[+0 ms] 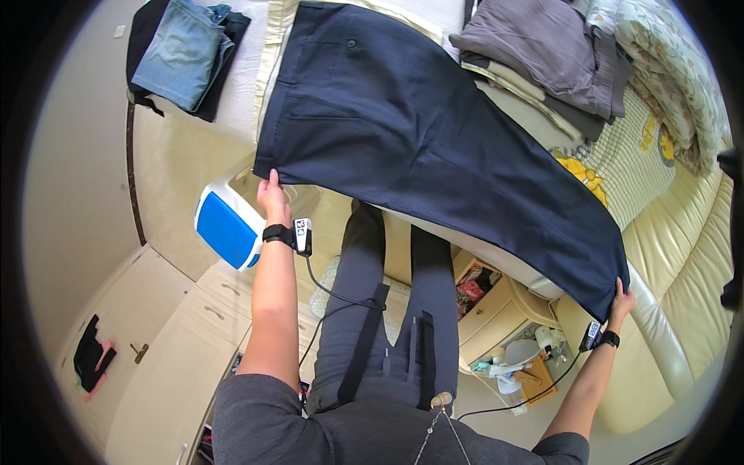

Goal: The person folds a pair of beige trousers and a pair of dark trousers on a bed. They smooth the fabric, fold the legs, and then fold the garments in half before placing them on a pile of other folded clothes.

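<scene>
A pair of dark navy trousers [418, 133] lies stretched sideways over the near edge of a bed, folded lengthwise, with its waistband at the left. My left hand [273, 197] grips the near corner of the waistband, thumb on top. At the far right, my right hand [622, 302] holds the hem end of the legs. The cloth between the two hands is mostly flat, with slight creases and a back pocket with a button near the top. Both wrists wear black straps with small cabled devices. The fingers under the cloth are hidden.
Folded denim [180, 52] lies on dark cloth at the upper left. Folded grey garments [535, 52] are stacked at the upper right, beside a floral quilt [668, 64]. A blue and white bin [226, 226] stands left of my legs. A cream bedside cabinet [500, 302] is at the right.
</scene>
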The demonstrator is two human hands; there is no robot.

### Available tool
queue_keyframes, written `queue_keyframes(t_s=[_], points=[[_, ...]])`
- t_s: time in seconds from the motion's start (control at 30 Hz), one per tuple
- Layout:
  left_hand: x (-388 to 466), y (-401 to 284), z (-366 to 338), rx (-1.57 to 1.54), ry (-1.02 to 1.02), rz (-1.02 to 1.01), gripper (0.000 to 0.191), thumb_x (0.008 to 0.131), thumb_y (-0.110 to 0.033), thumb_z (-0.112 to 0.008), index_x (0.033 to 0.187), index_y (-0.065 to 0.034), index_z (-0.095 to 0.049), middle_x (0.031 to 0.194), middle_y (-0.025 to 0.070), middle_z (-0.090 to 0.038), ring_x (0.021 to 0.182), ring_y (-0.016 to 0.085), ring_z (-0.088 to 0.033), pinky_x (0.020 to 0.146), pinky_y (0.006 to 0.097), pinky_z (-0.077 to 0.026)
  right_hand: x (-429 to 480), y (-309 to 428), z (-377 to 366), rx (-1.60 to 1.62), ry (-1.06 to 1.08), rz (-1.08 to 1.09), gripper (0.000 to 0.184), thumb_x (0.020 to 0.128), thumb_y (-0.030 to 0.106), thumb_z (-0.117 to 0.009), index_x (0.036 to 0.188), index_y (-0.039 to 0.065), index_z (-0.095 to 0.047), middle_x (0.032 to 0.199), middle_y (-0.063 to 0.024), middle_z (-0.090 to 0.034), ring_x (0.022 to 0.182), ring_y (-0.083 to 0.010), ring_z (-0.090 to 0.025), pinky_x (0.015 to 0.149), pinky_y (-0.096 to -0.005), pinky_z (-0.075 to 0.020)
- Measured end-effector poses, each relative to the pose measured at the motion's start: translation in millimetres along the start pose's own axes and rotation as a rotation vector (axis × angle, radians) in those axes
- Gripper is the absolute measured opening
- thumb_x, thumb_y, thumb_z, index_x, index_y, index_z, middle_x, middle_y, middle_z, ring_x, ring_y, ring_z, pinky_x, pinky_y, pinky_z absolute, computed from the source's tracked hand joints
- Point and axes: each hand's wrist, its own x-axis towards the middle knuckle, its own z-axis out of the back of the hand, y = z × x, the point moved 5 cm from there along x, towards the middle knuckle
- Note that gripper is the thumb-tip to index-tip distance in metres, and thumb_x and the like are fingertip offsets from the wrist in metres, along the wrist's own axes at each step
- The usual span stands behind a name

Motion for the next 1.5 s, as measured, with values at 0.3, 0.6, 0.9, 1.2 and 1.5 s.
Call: queue_keyframes(t_s=[0.3,0.6,0.9,1.2,1.5], points=[[-170,-100,-137,0.699,0.445,-1.347,0.051,0.080,-0.014,-0.061,0.130,-0.0069,-0.050,0.135,0.0156,-0.048,0.126,0.034,-0.042,0.105,0.0431,-0.030,6,-17,-25,0.184,-0.044,-0.025,0.034,0.088,0.026,-0.065,0.101,-0.006,-0.064,0.091,-0.0159,-0.069,0.082,-0.0213,-0.063,0.079,-0.0335,-0.0476],[-180,-76,-222,1.305,0.697,-1.550,0.071,0.083,-0.053,-0.058,0.145,-0.0314,-0.031,0.155,0.0064,-0.019,0.140,0.031,-0.021,0.110,0.0535,-0.020,-5,-29,-38,0.263,-0.064,-0.022,0.033,0.094,0.025,-0.058,0.104,-0.006,-0.061,0.095,-0.0147,-0.067,0.087,-0.0194,-0.061,0.082,-0.0324,-0.0461],[-113,-210,-270,0.912,0.258,-1.419,0.051,0.080,-0.020,-0.066,0.126,-0.0093,-0.049,0.132,0.0140,-0.045,0.122,0.032,-0.042,0.102,0.0419,-0.034,-7,-29,-49,0.427,-0.084,-0.021,0.033,0.094,0.026,-0.057,0.106,-0.005,-0.061,0.095,-0.0131,-0.067,0.086,-0.0191,-0.061,0.081,-0.0319,-0.0466],[-84,-242,-351,1.356,0.727,-1.648,0.055,0.073,-0.012,-0.067,0.125,-0.0100,-0.049,0.127,0.0136,-0.052,0.121,0.030,-0.047,0.101,0.0421,-0.038,10,3,-50,-0.177,-0.211,-0.070,0.052,0.074,0.015,-0.072,0.119,-0.001,-0.052,0.114,-0.0219,-0.059,0.105,-0.0366,-0.057,0.094,-0.0404,-0.0441],[-74,-252,-373,1.540,0.878,-1.507,0.047,0.058,-0.013,-0.076,0.099,-0.0080,-0.053,0.101,0.0110,-0.054,0.102,0.033,-0.051,0.088,0.0417,-0.044,41,257,-80,0.253,0.343,0.671,0.056,0.060,0.011,-0.077,0.111,0.005,-0.055,0.110,-0.0145,-0.057,0.107,-0.0333,-0.052,0.092,-0.0391,-0.0443]])
